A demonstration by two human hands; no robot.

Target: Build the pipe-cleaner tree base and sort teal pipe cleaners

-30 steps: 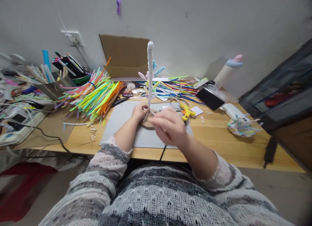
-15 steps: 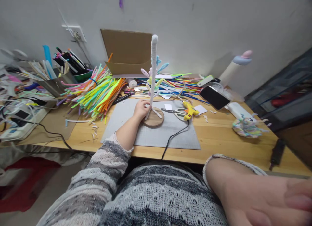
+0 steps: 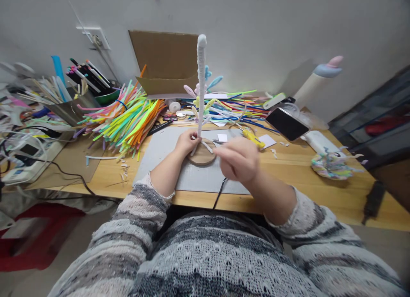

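A tall white fuzzy stem stands upright on a round wooden disc, its splayed feet resting on the wood. My left hand pinches the base of the stem at the disc's left side. My right hand hangs just right of the disc, blurred, with its fingers curled; whether it holds something cannot be made out. Behind it, the yellow glue gun and the scissors are partly hidden. The disc lies on a grey mat.
Bundled colourful pipe cleaners lie at the left, near a metal cup of sticks. Loose pipe cleaners and a cardboard box are behind. A phone and a fuzzy pastel piece are at the right. A black cable crosses the mat's front edge.
My right hand has moved from the lower right corner to beside the disc, and its fingers have curled. My left hand stays at the stem's base. The view has shifted slightly.
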